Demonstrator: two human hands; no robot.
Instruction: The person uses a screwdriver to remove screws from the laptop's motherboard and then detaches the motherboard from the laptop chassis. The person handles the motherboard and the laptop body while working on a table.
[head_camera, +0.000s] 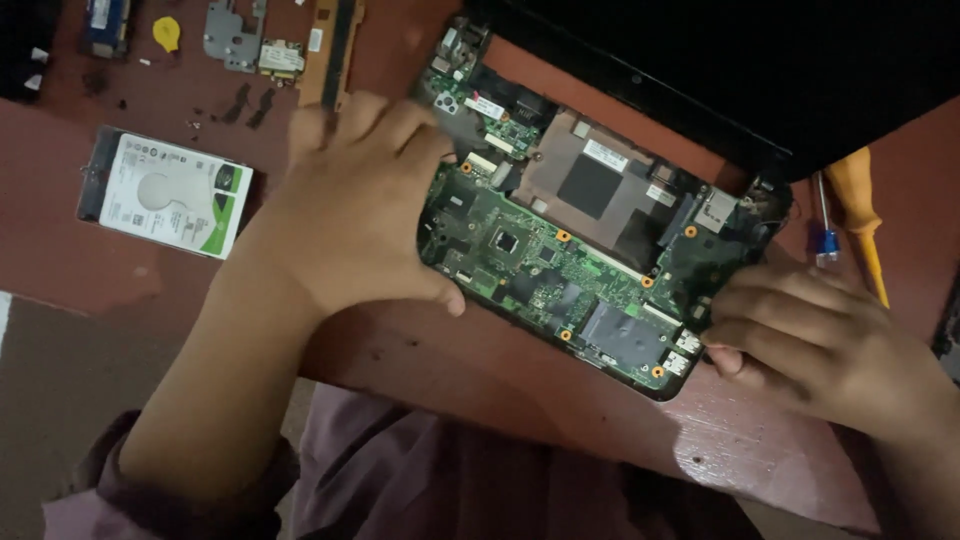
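An opened small laptop lies tilted on the reddish table, its green motherboard (560, 265) bare inside the black base. My left hand (355, 205) grips the board's left edge, thumb along the near side and fingers over the far left corner. My right hand (810, 335) holds the base at its right near corner, fingers curled against the ports. The black lid (740, 70) is folded back at the top right.
A hard drive (175, 195) with a white and green label lies to the left. Small removed parts, a metal bracket (232, 35) and a yellow pick (166, 32), sit along the far edge. A yellow-handled screwdriver (860, 215) rests at the right.
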